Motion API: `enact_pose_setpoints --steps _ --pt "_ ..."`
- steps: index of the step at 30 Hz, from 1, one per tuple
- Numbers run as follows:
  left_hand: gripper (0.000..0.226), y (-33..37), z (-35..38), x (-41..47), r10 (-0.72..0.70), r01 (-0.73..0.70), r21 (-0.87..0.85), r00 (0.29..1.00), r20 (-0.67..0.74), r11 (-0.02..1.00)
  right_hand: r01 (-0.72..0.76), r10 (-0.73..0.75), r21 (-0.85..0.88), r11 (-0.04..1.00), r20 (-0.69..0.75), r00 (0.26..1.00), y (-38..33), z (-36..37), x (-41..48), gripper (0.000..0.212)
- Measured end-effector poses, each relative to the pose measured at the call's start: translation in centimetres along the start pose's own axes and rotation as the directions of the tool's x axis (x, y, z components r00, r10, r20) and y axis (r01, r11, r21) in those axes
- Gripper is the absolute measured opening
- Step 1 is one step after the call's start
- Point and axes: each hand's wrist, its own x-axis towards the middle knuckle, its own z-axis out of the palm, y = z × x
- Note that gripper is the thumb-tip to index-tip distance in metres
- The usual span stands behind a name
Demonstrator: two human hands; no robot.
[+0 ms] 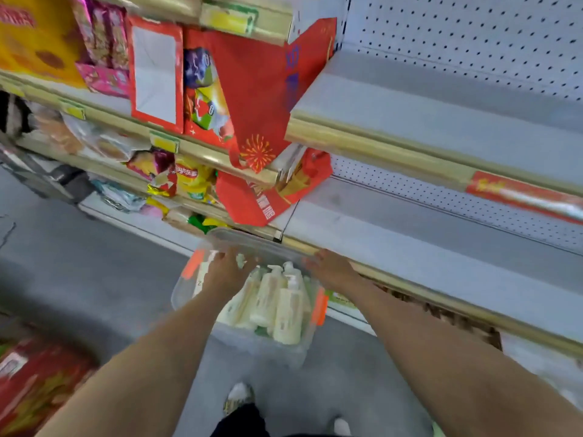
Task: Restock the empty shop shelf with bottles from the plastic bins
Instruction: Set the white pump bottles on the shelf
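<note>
The yellow crisp bag (192,181) reads "乐事", a label on the plastic bin (184,294) shows "Z"; other print is blurred.
</note>
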Motion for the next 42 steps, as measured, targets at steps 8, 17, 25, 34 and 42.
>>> enact_pose_setpoints --steps 8,17,25,34,42 --pt "0.081 -7.3 3.1 5.4 -0.136 0.139 0.010 0.949 0.283 0.990 -0.367 0.343 0.236 0.900 0.136 0.929 1.1 9.0 3.0 0.077" --pt "0.085 -9.8 5.6 6.0 -0.215 0.224 0.014 0.918 0.334 0.975 -0.436 0.422 0.422 0.795 0.130 0.897 2.2 13.2 4.2 0.088" --pt "0.096 -9.8 6.7 5.9 -0.247 0.232 0.085 0.913 0.324 0.969 -0.402 0.385 0.470 0.786 0.137 0.913 3.7 13.7 5.6 0.081" --pt "0.093 -7.7 7.8 6.2 -0.372 0.355 0.111 0.898 0.235 0.928 -0.497 0.204 0.683 0.535 0.467 0.861 6.3 9.7 5.9 0.035" --pt "0.042 -6.9 6.6 6.0 -0.355 0.456 -0.160 0.832 0.426 0.875 -0.558 0.143 0.768 0.314 0.543 0.828 5.7 7.7 4.6 0.061"
